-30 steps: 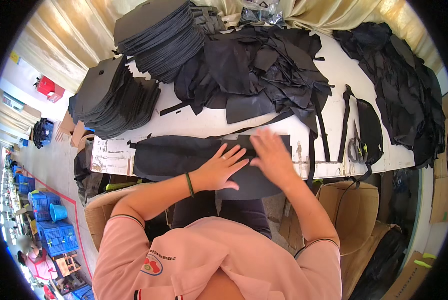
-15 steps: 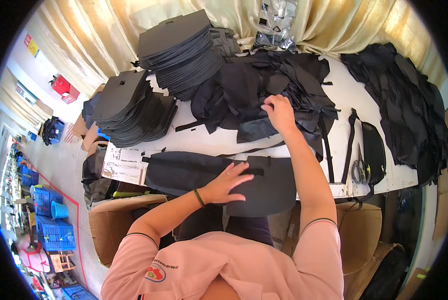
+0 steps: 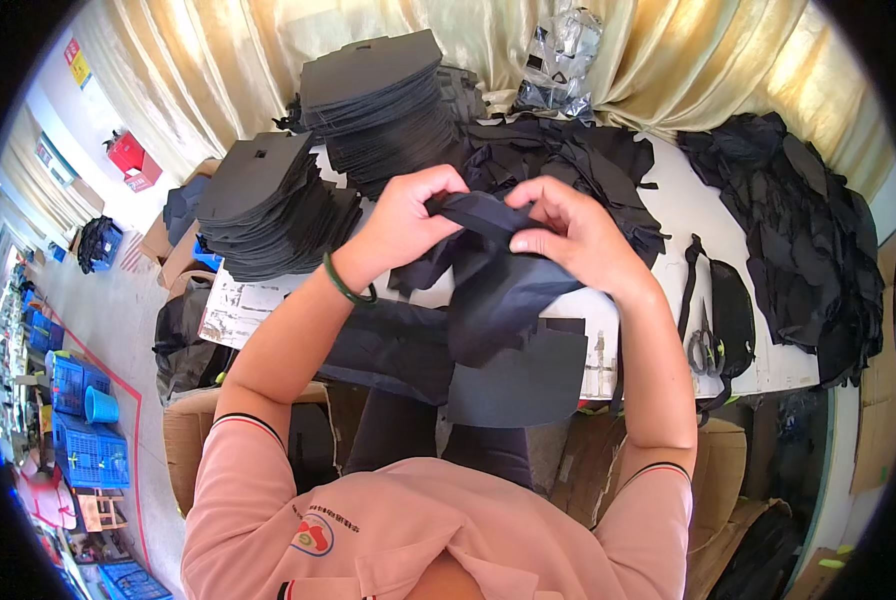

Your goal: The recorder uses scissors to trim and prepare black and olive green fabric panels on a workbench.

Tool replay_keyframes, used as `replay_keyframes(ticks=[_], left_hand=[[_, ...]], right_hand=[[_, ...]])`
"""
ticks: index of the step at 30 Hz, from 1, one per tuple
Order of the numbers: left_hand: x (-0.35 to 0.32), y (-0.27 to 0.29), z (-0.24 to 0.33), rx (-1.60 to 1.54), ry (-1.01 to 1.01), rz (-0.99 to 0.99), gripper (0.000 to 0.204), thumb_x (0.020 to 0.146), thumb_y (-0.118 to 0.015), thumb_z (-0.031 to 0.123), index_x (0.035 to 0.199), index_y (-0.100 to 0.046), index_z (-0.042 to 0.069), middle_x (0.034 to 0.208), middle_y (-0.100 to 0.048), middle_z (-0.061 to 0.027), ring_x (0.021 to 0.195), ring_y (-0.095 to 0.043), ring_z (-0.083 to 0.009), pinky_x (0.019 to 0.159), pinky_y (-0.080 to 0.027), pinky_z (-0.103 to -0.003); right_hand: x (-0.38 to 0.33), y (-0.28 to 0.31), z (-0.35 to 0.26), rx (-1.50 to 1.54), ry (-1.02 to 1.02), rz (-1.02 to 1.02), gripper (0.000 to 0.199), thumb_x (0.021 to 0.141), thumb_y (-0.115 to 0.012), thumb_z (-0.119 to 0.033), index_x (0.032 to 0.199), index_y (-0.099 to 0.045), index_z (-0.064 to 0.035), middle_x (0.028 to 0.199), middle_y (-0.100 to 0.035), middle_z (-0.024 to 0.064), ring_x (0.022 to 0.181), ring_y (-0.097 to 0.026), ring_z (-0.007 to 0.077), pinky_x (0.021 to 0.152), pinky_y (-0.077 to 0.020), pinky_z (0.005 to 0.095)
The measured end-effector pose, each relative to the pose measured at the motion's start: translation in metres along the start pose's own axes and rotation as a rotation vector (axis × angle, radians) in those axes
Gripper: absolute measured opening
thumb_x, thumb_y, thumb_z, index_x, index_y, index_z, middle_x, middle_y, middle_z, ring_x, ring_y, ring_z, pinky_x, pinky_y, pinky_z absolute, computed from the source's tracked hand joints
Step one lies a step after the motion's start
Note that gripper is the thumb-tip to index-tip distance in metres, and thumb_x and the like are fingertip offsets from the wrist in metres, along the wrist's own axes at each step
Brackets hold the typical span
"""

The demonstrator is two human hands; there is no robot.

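Observation:
Between my two hands, raised above the table, hangs a black fabric piece [image 3: 498, 295] with a folded upper edge. My left hand [image 3: 413, 220] pinches one end of that edge, and my right hand [image 3: 578, 235] grips the other with thumb and fingers. Below it, a dark grey stiff panel [image 3: 523, 385] lies at the table's near edge, partly covered by the hanging cloth. A black fabric cover [image 3: 383, 345] lies flat to its left. Behind my hands spreads a heap of black fabric pieces [image 3: 588, 155].
Two stacks of dark panels, a nearer one [image 3: 258, 205] and a taller one [image 3: 373, 90], stand at the back left. Scissors [image 3: 706, 350] lie beside a black strapped piece [image 3: 733, 310] on the right. A black fabric pile [image 3: 798, 230] covers the far right. Cardboard boxes [image 3: 203, 440] sit below the table.
My left hand has left the panel and risen to the cloth. My right hand has drawn a black fabric piece from the heap toward me, and both hands now hold it.

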State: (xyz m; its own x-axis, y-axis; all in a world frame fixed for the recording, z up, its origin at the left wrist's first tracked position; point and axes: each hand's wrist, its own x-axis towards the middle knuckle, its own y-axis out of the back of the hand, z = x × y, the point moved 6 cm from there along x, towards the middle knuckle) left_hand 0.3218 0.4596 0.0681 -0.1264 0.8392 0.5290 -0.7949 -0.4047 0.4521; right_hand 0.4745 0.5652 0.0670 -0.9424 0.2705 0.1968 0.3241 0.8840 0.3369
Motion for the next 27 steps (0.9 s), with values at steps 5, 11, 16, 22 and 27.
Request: replay_keyframes(ticks=[5,11,16,22,27], left_hand=[[-0.012,0.026,0.004,0.150,0.099,0.025,0.022,0.073,-0.071,-0.002,0.078,-0.050,0.002,0.073,-0.052,-0.0009,0.070,-0.050,-0.0079,0.064,-0.041,-0.024],[-0.029,0.019,0.005,0.485,0.117,-0.120,0.032,0.073,-0.080,0.022,0.086,-0.056,0.005,0.073,-0.056,-0.0119,0.066,-0.057,-0.0275,0.064,-0.046,-0.035],[-0.042,0.011,-0.012,0.139,-0.070,-0.173,0.034,0.073,-0.080,0.022,0.089,-0.057,0.002,0.076,-0.057,-0.0119,0.069,-0.054,-0.0256,0.068,-0.045,-0.032],[-0.081,0.054,-0.018,0.324,0.179,-0.360,0.030,0.076,-0.077,0.015,0.085,-0.054,-0.001,0.073,-0.053,-0.0078,0.070,-0.051,-0.0173,0.067,-0.043,-0.029],[-0.132,0.111,-0.012,0.495,0.424,-0.384,0.024,0.075,-0.075,0.013,0.087,-0.058,0.000,0.071,-0.056,-0.0131,0.066,-0.054,-0.0235,0.064,-0.043,-0.034]], right_hand=[[-0.027,0.016,0.015,-0.617,0.088,0.237,0.021,0.078,-0.067,-0.002,0.098,-0.060,-0.0025,0.085,-0.062,0.0114,0.078,-0.062,0.0264,0.072,-0.0488,0.0350],[-0.041,0.025,0.000,-0.691,0.048,0.433,0.013,0.080,-0.064,-0.003,0.093,-0.062,-0.0031,0.087,-0.062,0.0130,0.082,-0.062,0.0334,0.073,-0.0495,0.0388],[-0.041,0.000,-0.030,-0.528,0.192,0.321,0.011,0.083,-0.065,-0.008,0.092,-0.063,-0.0033,0.083,-0.062,0.0141,0.080,-0.062,0.0334,0.072,-0.0500,0.0389],[-0.067,-0.003,-0.045,-0.847,0.287,0.405,0.013,0.082,-0.068,-0.015,0.088,-0.062,-0.0043,0.079,-0.063,0.0127,0.070,-0.063,0.0326,0.061,-0.0510,0.0381],[-0.096,-0.026,-0.023,-0.655,0.097,0.167,0.009,0.083,-0.066,-0.008,0.088,-0.061,-0.0020,0.075,-0.061,0.0152,0.066,-0.061,0.0339,0.058,-0.0476,0.0363]])
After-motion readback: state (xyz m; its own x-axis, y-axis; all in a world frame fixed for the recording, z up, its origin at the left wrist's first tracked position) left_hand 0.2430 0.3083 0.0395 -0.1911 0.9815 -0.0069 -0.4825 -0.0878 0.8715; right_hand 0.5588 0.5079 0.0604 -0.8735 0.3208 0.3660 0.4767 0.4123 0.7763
